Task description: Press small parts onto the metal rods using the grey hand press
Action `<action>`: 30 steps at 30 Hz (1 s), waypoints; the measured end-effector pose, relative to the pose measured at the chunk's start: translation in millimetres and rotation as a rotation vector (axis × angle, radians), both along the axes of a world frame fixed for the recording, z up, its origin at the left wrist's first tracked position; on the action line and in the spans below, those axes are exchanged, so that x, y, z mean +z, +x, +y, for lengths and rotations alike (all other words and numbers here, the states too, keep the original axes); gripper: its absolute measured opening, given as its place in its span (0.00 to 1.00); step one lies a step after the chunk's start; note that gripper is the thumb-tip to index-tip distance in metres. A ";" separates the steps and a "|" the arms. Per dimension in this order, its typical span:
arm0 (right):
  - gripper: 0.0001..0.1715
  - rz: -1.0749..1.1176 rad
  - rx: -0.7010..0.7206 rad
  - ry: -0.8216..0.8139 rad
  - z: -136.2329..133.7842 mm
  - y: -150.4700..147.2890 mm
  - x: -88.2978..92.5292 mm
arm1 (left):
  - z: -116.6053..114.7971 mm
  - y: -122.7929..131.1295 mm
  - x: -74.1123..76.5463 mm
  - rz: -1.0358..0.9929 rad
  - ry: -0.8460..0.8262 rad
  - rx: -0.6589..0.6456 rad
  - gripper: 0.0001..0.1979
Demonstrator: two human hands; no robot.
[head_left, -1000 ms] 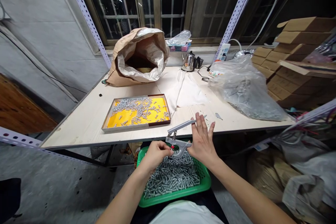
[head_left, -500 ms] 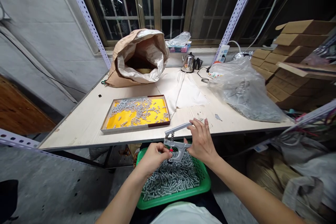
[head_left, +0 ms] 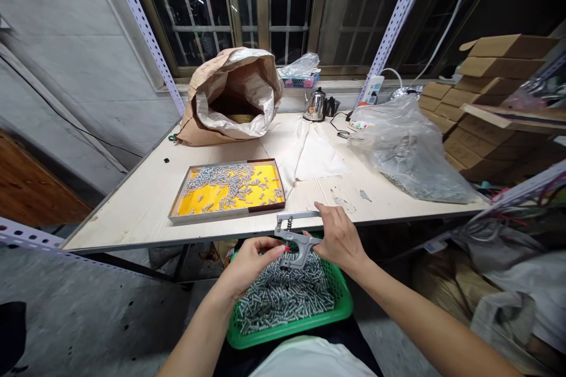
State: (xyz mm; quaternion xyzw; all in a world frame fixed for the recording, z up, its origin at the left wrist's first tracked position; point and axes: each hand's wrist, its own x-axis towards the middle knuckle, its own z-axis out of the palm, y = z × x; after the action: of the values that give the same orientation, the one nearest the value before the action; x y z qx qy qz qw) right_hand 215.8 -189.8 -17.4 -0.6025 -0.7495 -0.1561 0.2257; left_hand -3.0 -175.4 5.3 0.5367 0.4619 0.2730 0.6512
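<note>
My right hand (head_left: 339, 237) is wrapped round the handles of grey metal snap fastener pliers (head_left: 301, 245), which have a spring and a red tip. The upper lever lies nearly level under the fingers. At the jaw end, my left hand (head_left: 256, 258) has thumb and fingers pinched close to the red tip; whatever small piece is between them is hidden. Below both hands a green plastic basket (head_left: 346, 301) holds a heap of small silvery screw-like metal pieces (head_left: 287, 297). It rests on the lap.
A shallow tray (head_left: 225, 215) with a yellow base and loose metal pieces lies on the table (head_left: 128, 212). Behind stand an open paper sack (head_left: 194, 112) and a kettle (head_left: 316, 107). To the right are a clear plastic bag (head_left: 398, 147) and stacked cardboard boxes (head_left: 481, 129).
My right hand has squeezed the pliers' upper lever down from a slant to nearly level. My left hand has shifted slightly left and up, its fingertips still at the red tip.
</note>
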 end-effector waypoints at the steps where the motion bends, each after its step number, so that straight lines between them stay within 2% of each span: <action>1: 0.25 -0.039 -0.011 -0.069 1.7 2.1 -0.8 | -0.1 -2.1 1.5 -0.011 0.008 0.041 0.19; 5: 0.05 -0.149 0.014 -0.259 8.5 6.4 -9.2 | -3.1 -4.1 0.5 -0.005 0.007 0.224 0.24; 7: 0.03 -0.167 0.035 -0.289 10.5 5.1 -13.0 | -6.1 -1.0 -3.8 -0.008 -0.032 0.242 0.25; 12: 0.09 -0.163 -0.007 -0.270 7.2 -2.5 -4.6 | -14.4 6.9 -12.1 -0.005 -0.059 0.191 0.23; 14: 0.12 -0.138 -0.051 -0.223 2.8 -4.6 3.3 | -16.7 8.0 -11.6 -0.024 -0.048 0.162 0.19; 18: 0.12 -0.074 -0.078 -0.071 -9.8 -7.1 10.0 | -20.2 9.3 -9.6 -0.087 -0.048 0.104 0.10; 22: 0.13 -0.022 -0.043 0.007 -22.8 -6.2 0.0 | -27.3 11.9 -17.4 -0.018 -0.029 0.093 0.07; 26: 0.19 -0.033 -0.004 0.020 -33.0 0.6 -19.7 | -38.4 17.8 -27.9 0.027 0.041 0.166 0.05; 30: 0.20 -0.044 -0.035 0.069 -41.0 7.2 -38.9 | -47.1 26.7 -30.5 0.039 0.054 0.190 0.04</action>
State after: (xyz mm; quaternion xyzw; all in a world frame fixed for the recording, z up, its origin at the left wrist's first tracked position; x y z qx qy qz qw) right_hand 223.0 -230.8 -56.3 -0.6037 -0.7379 -0.1988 0.2271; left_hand 23.7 -222.6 -25.2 0.5130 0.5159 0.3354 0.5985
